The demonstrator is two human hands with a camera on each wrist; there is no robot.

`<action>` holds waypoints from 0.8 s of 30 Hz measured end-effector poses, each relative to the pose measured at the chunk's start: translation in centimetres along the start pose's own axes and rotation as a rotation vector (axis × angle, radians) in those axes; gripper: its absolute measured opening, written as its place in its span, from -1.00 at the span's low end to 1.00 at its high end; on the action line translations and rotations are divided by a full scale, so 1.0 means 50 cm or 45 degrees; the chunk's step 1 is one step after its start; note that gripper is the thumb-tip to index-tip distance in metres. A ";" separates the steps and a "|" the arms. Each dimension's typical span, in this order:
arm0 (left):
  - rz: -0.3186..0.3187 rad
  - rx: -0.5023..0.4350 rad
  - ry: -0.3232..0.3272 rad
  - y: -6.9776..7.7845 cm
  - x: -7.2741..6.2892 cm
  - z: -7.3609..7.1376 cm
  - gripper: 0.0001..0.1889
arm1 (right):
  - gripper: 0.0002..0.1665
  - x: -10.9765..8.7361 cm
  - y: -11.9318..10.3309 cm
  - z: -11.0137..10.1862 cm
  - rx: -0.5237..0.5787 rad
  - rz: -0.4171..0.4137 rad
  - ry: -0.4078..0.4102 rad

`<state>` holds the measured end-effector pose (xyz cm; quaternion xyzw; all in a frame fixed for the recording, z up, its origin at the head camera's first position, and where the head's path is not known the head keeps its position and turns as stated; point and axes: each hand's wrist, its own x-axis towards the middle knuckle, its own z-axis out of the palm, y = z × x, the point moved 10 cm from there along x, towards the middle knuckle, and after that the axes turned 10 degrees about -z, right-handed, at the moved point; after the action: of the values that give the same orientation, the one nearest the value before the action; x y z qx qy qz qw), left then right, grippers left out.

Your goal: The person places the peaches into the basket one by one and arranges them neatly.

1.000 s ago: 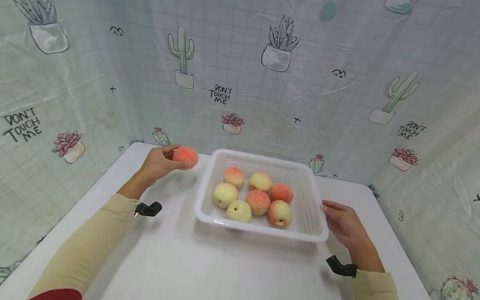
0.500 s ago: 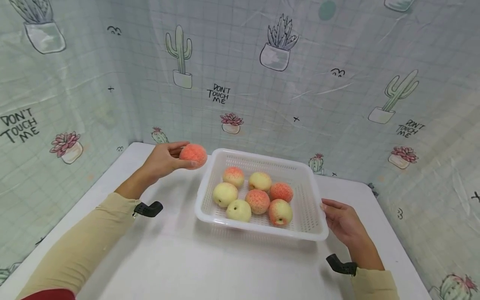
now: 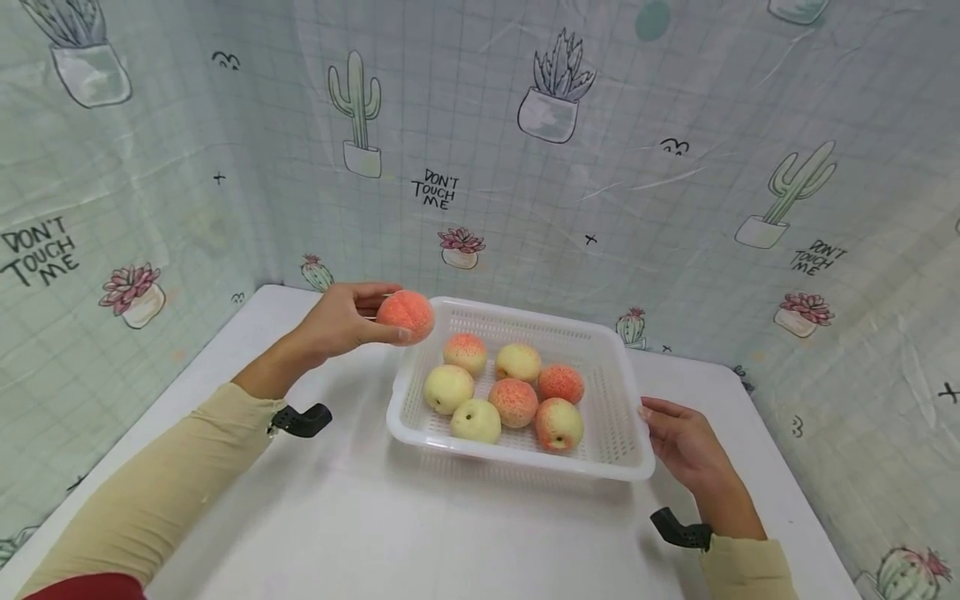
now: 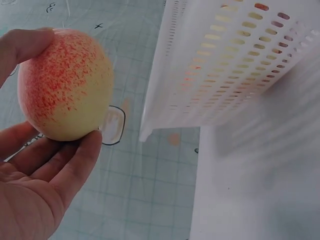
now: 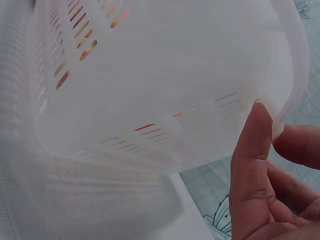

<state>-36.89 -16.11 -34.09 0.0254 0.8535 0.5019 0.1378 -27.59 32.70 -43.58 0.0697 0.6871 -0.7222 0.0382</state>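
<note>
My left hand [image 3: 337,323] holds a red-orange peach [image 3: 406,315] between thumb and fingers, at the back left corner of a white plastic basket [image 3: 634,367]. In the left wrist view the same peach [image 4: 75,90] looks red-speckled with a yellow side, and stands apart from the basket's slotted wall [image 4: 235,60]. Several yellow and red peaches [image 3: 513,403] lie inside the basket. My right hand [image 3: 686,446] pinches the basket's right rim. In the right wrist view the thumb [image 5: 252,165] lies against the outer wall, and a finger lies by the rim's edge.
The basket stands on a white table [image 3: 360,525]. A curtain [image 3: 480,150] printed with cacti and lettering hangs close behind the table and at both sides. A black wrist camera mount [image 3: 302,420] sits on the left wrist and another mount [image 3: 680,529] on the right wrist.
My left hand has carried the peach rightward, from beside the basket to its back left corner. The right hand keeps its place at the rim, and the basket has hardly moved.
</note>
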 end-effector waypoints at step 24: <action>0.133 0.017 -0.242 0.094 -0.036 0.093 -0.17 | -0.81 -0.007 -0.001 -0.001 -0.002 0.018 0.016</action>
<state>-34.41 -10.17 -31.77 0.1183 0.8375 0.4979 0.1918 -27.28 32.71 -43.47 0.0791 0.6873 -0.7210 0.0388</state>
